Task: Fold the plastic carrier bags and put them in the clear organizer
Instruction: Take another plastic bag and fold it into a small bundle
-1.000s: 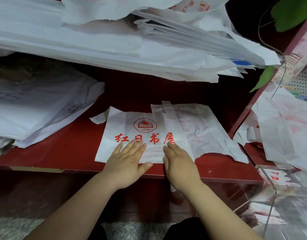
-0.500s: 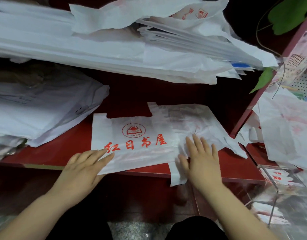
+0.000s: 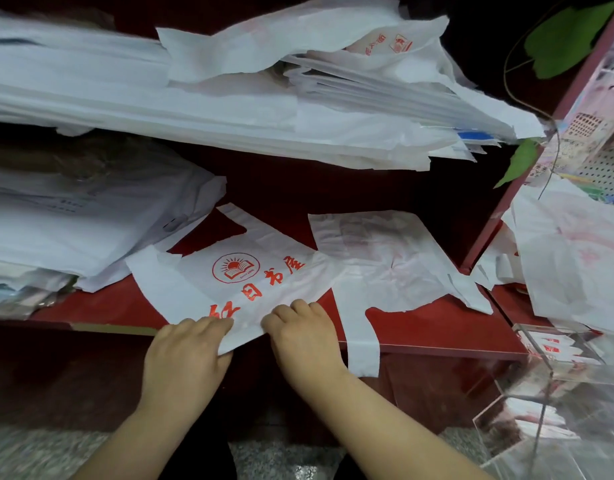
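Observation:
A white carrier bag [image 3: 236, 275] with a red logo and red lettering lies askew on the red shelf [image 3: 430, 334], its handles pointing to the back left. My left hand [image 3: 188, 351] and my right hand [image 3: 302, 334] sit side by side at its near edge, fingers curled over the plastic, gripping it at the shelf's front. A second, crumpled bag [image 3: 388, 258] lies to the right, one handle strip hanging over the shelf edge. The clear organizer [image 3: 555, 386] stands at the lower right with folded bags inside.
A thick stack of white bags [image 3: 229, 109] fills the shelf above. Another pile [image 3: 77, 220] sits on the left of the red shelf. More loose bags [image 3: 575, 254] lie to the right beyond a red upright [image 3: 499, 202]. Green leaves hang at top right.
The printed bag has turned counter-clockwise and slid toward the front edge. Both hands came together at its near edge and went from lying flat to gripping the plastic.

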{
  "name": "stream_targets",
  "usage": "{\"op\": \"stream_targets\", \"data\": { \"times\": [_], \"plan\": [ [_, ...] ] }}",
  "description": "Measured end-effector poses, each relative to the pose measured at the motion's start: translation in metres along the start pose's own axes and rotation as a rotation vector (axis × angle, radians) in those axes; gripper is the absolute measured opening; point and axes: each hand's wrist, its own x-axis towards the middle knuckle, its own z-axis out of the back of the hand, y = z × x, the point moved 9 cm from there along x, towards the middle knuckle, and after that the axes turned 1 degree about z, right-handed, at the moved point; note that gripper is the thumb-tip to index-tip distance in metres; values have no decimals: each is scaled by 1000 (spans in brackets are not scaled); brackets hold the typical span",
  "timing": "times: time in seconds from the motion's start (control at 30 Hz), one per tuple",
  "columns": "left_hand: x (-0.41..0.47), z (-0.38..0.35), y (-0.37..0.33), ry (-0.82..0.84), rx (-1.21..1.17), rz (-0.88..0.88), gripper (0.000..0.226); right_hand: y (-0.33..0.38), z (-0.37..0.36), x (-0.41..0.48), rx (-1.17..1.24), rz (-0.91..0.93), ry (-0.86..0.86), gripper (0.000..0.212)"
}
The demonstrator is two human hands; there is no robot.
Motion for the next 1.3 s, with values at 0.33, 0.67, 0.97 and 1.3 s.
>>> {"op": "stream_targets", "data": {
  "times": [0.33,0.67,0.97,1.3],
  "plan": [
    [-7,-3,-79,-86,-218,-225,55,-73,39,-27,212,102,-172,25],
    [-12,-37,-46,159,-206,-164,85,-134,25,-91,265,-147,-32,30],
    [23,-7,22,298,-288,112,29,-152,23,-93,447,-369,-91,35],
    [73,-12,111,468,-337,627,27,-177,-4,-90,513,-924,97,27]
  ]
}}
